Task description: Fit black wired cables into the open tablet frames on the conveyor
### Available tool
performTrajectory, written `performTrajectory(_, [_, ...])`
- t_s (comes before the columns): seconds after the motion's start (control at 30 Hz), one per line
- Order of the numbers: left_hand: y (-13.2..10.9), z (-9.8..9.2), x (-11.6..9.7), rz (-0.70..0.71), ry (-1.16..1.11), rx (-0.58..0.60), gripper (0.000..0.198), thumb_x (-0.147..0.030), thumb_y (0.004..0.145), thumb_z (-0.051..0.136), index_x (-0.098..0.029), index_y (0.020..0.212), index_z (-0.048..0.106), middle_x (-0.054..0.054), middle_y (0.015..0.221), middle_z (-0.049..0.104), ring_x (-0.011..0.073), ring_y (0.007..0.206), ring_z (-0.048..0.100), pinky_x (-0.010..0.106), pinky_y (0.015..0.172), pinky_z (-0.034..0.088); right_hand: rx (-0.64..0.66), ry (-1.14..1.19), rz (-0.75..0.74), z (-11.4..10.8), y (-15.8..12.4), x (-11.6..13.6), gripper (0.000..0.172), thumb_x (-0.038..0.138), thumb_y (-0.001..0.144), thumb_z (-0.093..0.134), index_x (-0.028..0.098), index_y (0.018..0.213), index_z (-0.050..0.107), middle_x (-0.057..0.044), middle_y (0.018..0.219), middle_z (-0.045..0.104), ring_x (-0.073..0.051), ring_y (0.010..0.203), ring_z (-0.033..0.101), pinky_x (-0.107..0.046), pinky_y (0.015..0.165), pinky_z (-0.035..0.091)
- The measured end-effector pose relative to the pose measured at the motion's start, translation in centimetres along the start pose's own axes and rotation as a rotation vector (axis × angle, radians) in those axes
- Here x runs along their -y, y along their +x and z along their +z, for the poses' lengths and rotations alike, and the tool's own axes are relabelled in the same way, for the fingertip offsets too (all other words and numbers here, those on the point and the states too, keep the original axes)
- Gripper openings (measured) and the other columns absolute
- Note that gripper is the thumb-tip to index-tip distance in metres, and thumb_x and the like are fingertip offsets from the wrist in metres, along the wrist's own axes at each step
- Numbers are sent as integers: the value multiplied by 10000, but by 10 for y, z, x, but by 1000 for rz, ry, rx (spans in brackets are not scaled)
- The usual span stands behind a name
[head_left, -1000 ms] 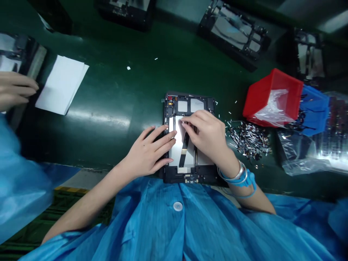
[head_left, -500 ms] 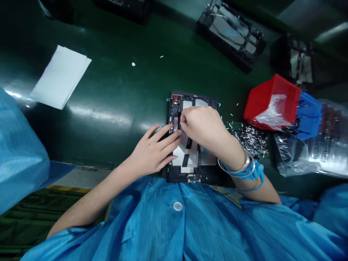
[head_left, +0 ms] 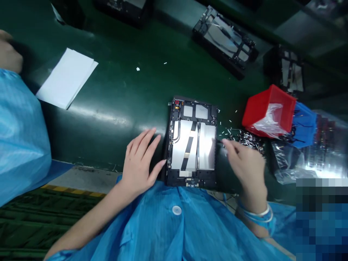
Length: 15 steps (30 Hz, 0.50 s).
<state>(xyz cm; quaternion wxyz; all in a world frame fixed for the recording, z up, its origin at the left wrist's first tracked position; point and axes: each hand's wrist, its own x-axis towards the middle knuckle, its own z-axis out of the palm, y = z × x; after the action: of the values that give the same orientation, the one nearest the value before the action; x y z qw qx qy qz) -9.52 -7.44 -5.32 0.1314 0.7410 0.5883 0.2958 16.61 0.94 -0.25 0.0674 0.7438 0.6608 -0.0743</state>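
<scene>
An opened tablet-like device (head_left: 208,145) lies flat at the table's front edge, its silver plates, black strips and thin cables facing up. My left hand (head_left: 143,159) rests beside its left edge, fingers spread, holding nothing; the thumb tip is near the frame. Off the device's right side is my right hand (head_left: 244,166), thumb and fingers pinched together. A small dark tip seems to show at the pinch, too small to name. Small black and silver parts (head_left: 248,139) lie in a pile just beyond that hand.
A red bin (head_left: 257,112) and a blue bin (head_left: 306,123) stand right, beside clear plastic packaging (head_left: 326,145). White sheets (head_left: 67,78) lie left, near another person's hand (head_left: 9,54) and blue sleeve. More devices (head_left: 224,36) stand along the back.
My right hand has moved off the device to the right, beside the small parts. My left hand has slid left off the device, uncovering its inside. Another person's hand now shows at left.
</scene>
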Motion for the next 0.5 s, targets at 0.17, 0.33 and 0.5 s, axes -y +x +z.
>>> performTrajectory(0.17, [-21,6,-20,-177,-134,54,610,-407,927,518,-225,1479,333,169,1458,459,336,1346,443,550,1030,458,140,522,-194,23,-15,15,560,527,901,435,126,1242,627,-11,561,629,-193,562,585,-291,565,388])
performTrajectory(0.33, [12,-18,-1,-405,-497,-46,557,-321,969,403,-318,1504,249,102,1460,486,279,1246,570,454,934,570,253,1038,-352,15,19,44,675,518,870,448,68,1369,514,33,588,556,-121,534,477,-269,556,378])
performTrajectory(0.5, [119,-44,59,-409,-643,-334,721,-442,728,705,-303,1373,416,69,1384,548,341,1217,564,532,932,563,220,1178,-420,19,38,47,524,458,867,485,117,1239,625,10,662,624,-102,560,482,-250,560,379])
